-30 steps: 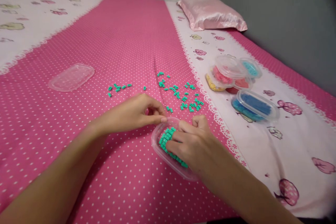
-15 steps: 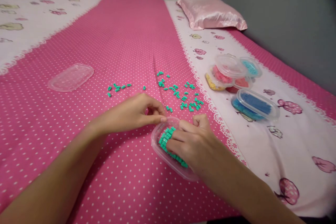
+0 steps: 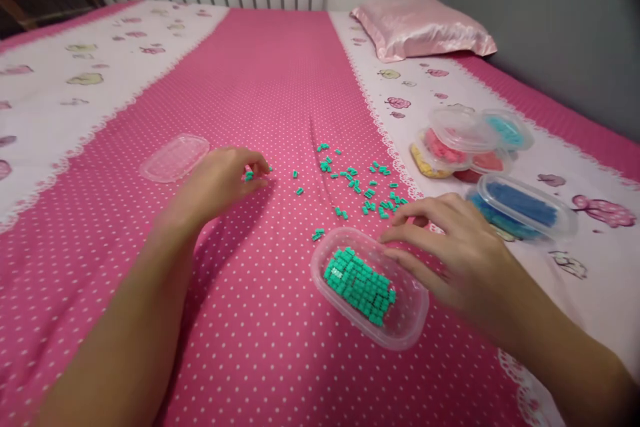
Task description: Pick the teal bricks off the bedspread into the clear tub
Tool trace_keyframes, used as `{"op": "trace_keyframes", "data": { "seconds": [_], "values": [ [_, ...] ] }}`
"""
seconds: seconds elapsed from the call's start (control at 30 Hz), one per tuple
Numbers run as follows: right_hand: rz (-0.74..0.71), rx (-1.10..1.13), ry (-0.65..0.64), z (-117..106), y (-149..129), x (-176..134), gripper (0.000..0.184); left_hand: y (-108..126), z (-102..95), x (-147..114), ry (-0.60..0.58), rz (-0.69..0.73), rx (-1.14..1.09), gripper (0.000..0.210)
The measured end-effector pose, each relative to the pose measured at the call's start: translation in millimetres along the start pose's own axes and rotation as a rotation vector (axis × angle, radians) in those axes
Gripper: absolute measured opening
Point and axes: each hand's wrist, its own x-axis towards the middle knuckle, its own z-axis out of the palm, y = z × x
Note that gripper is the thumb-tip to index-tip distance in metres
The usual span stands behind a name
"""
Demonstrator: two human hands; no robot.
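My left hand (image 3: 223,180) reaches over the left part of the bedspread, thumb and fingers apart. Small green toy bricks (image 3: 249,175) lie at its fingertips, partly hidden by the hand. On the right, my right hand (image 3: 450,243) hovers by the rim of a clear plastic tub (image 3: 407,310), its fingers spread and nothing seen in them. Inside the tub, green bricks (image 3: 360,283) are packed in tight rows. More loose green bricks (image 3: 354,183) are scattered beyond the tub, some close to my right fingertips.
A clear lid (image 3: 175,157) lies left of my left hand. To the right stand lidded tubs of blue pieces (image 3: 525,207) and stacked tubs of red pieces (image 3: 445,147), with yellow and turquoise ones beside. A pink pillow (image 3: 425,27) rests at the far end of the polka-dot bedspread (image 3: 270,80).
My left hand has moved from the tub's rim leftward to the loose bricks. My right hand has lifted out of the tub to the right and opened. A couple of bricks now lie beside the tub.
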Motion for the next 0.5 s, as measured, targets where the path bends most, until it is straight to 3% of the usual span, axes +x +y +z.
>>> {"op": "trace_keyframes", "data": {
  "seconds": [0.1, 0.23, 0.5],
  "values": [
    [0.020, 0.039, -0.026, 10, 6, -1, 0.009, -20, -2.7, 0, -0.017, -0.050, 0.133, 0.026],
    [0.073, 0.113, -0.110, 17, 11, -1, 0.014, -27, 0.0, -1, -0.052, -0.034, 0.129, 0.026],
    [0.284, 0.239, -0.218, 15, 3, -2, 0.023, 4, 26.0, 8, 0.010, 0.140, 0.102, 0.026]
  ]
}}
